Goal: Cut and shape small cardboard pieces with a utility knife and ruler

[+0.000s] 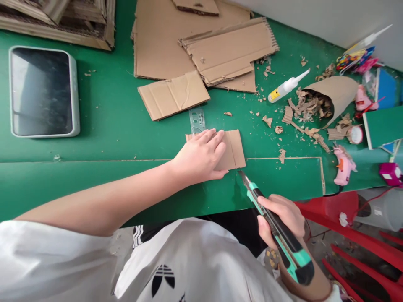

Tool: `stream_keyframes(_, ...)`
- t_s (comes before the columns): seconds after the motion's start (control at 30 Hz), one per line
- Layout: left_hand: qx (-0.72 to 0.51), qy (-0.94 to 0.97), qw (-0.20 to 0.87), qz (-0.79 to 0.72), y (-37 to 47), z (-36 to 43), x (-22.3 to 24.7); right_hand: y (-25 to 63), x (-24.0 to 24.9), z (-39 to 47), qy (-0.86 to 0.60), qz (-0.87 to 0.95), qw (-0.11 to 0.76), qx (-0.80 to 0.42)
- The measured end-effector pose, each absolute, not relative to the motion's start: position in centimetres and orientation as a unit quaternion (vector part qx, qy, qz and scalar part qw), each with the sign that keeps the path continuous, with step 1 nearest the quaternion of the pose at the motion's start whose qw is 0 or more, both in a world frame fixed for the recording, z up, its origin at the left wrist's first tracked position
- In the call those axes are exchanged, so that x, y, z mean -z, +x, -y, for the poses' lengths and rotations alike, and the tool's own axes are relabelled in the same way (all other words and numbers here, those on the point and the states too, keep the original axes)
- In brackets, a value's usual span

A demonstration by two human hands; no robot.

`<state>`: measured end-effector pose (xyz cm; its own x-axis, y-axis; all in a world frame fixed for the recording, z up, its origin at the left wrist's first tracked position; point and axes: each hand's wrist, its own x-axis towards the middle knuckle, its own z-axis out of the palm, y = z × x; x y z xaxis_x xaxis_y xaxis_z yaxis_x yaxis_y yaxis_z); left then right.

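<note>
My left hand [201,155] lies flat with its fingers spread on a small cardboard piece [236,149], which has a line across it near its right end. A clear plastic ruler [197,119] sticks out beyond my fingertips; the rest of it is hidden under the hand. In my right hand [283,216] is a black and teal utility knife [277,230]. Its blade is out, and the tip is just off the piece's lower right edge, near the line.
Cardboard sheets [160,46] lie at the back of the green table [103,180]. A white-framed device [42,92] is at the left. Right: a glue bottle [283,90], a cardboard cone [341,94] with scraps, and a pink glue gun [344,165]. A red chair [362,230] stands lower right.
</note>
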<state>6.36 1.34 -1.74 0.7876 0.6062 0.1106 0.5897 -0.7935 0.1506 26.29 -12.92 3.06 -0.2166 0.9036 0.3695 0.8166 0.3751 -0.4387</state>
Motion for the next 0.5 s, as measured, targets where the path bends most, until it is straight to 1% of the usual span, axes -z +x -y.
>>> stream_keyframes(0.17, -0.090, 0.947, 0.042, -0.307, 6.3, -1.4, 2.0, 25.9, -2.4, 9.8, -0.590, 0.738, 0.327, 0.002)
stream_keyframes(0.3, -0.099, 0.947, 0.042, -0.302, 6.2, -1.4, 2.1, 25.0, -1.7, 5.7, -0.592, 0.741, 0.315, -0.047)
stream_keyframes(0.37, -0.105, 0.947, 0.044, -0.299, 6.1, -1.5, 2.1, 24.7, -1.5, 4.2, -0.569, 0.751, 0.333, -0.049)
stream_keyframes(0.5, -0.108, 0.945, 0.058, -0.302, 6.2, -1.5, 2.2, 24.7, -1.0, 3.2, -0.538, 0.776, 0.325, -0.054)
